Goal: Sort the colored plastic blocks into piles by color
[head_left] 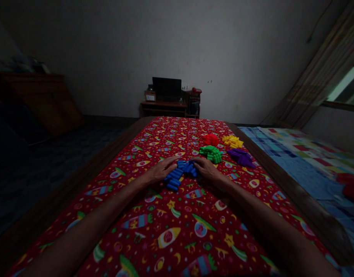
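Right now both hands are flanking the blue blocks (179,174), which are lying midway across the red patterned cloth (165,219). The left hand (162,169) is lying flat, fingers spread against the heap's left side, and the right hand (207,169) is cupping its right side. Keeping palms low and pressing evenly is probably what is stopping pieces escaping. The green heap (212,153) is crowding the right hand, while the red heap (211,139), yellow heap (232,141) and purple heap (242,157) are sitting toward the table's right edge

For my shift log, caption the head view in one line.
On a red patterned cloth, left hand and right hand touch blue blocks; green pile, red pile, yellow pile and purple pile beyond.
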A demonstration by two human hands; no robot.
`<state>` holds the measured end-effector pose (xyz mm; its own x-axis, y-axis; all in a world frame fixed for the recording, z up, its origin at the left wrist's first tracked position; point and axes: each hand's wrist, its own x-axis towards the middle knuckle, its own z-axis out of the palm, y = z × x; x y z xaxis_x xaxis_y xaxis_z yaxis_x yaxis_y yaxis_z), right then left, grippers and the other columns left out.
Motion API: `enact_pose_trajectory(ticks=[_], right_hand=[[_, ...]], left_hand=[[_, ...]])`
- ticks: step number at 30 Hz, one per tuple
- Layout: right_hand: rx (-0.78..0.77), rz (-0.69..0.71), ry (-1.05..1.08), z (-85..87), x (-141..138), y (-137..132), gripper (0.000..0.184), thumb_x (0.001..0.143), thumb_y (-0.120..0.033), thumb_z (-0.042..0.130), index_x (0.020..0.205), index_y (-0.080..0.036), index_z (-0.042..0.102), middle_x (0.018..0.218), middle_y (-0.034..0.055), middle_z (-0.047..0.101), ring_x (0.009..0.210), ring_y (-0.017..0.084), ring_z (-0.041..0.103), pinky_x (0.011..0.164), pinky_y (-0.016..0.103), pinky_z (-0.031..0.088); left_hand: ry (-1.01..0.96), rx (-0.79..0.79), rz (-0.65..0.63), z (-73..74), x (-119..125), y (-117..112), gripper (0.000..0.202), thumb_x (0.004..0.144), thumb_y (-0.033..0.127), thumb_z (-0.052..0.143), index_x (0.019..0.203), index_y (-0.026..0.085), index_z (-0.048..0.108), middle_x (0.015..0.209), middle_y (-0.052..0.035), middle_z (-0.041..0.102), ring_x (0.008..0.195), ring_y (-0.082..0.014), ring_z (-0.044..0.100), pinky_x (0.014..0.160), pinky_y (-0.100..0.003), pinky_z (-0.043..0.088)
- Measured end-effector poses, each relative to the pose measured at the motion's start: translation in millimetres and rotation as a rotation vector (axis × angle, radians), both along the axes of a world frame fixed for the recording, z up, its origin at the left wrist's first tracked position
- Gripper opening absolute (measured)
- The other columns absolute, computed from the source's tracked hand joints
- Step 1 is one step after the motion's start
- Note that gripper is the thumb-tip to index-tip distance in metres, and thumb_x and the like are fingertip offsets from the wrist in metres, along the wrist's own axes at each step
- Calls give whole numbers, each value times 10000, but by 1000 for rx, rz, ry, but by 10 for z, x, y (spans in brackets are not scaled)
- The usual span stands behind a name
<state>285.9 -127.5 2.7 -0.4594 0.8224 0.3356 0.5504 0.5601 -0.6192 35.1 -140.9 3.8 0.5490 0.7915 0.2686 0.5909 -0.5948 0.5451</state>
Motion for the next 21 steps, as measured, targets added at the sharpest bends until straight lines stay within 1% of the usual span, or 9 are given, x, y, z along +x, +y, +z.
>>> enact_pose_trajectory(ticks=[3,5,6,9,12,15,17,19,21], right_hand=[[-25,50,-56,9,67,-75,350,855,-142,506,1158,-137,680,1132,122,715,982,216,672,872,339,505],[-24,23,-63,9,53,-119,402,816,-126,546,1200,-141,664,1132,112,717,971,212,677,849,320,510],[-14,1,-72,11,39,-138,417,801,-123,560,1205,-140,661,1114,107,723,961,212,678,839,312,510],[11,-80,-106,32,29,-176,349,783,-122,576,1107,-128,704,992,94,745,895,208,681,799,293,505],[-67,-147,-82,36,94,-183,260,753,-116,603,984,-134,720,924,81,744,828,195,680,731,266,503],[-226,-192,56,-16,194,-174,254,767,-183,644,1014,-137,684,899,76,740,772,181,676,649,243,499],[-285,-206,122,-60,248,-173,262,772,-207,653,1025,-139,664,866,65,732,735,170,664,614,233,490],[-284,-214,128,-81,278,-185,264,762,-180,646,1024,-146,657,854,54,722,722,159,647,607,225,476],[-240,-201,95,-66,279,-210,287,761,-166,632,1047,-149,654,874,54,716,739,154,631,620,221,460]], left_hand=[[151,88,-21,-86,81,-268,650,868,605,500,1436,292,444,1530,-76,408,1390,-321,379,1143,-500,301],[225,159,2,-143,180,-403,640,832,583,584,1413,341,465,1536,-67,394,1403,-363,338,1140,-579,253],[241,188,22,-162,226,-448,602,846,546,587,1403,349,474,1531,-68,399,1399,-366,341,1136,-596,245],[246,243,64,-184,307,-497,483,900,419,539,1375,338,502,1503,-75,432,1364,-329,397,1124,-571,286],[243,278,78,-186,309,-491,443,909,374,518,1347,305,531,1488,-86,448,1349,-307,418,1114,-535,326],[238,314,97,-204,295,-485,442,910,352,512,1345,273,536,1474,-100,461,1345,-299,423,1113,-521,340],[238,339,109,-221,292,-483,439,907,329,512,1341,268,542,1464,-100,470,1344,-298,424,1113,-521,343],[240,359,128,-233,292,-478,427,911,317,501,1331,261,553,1467,-105,464,1352,-304,415,1114,-530,341],[237,370,150,-238,291,-472,406,927,339,481,1313,248,568,1472,-113,456,1364,-307,401,1116,-537,338]])
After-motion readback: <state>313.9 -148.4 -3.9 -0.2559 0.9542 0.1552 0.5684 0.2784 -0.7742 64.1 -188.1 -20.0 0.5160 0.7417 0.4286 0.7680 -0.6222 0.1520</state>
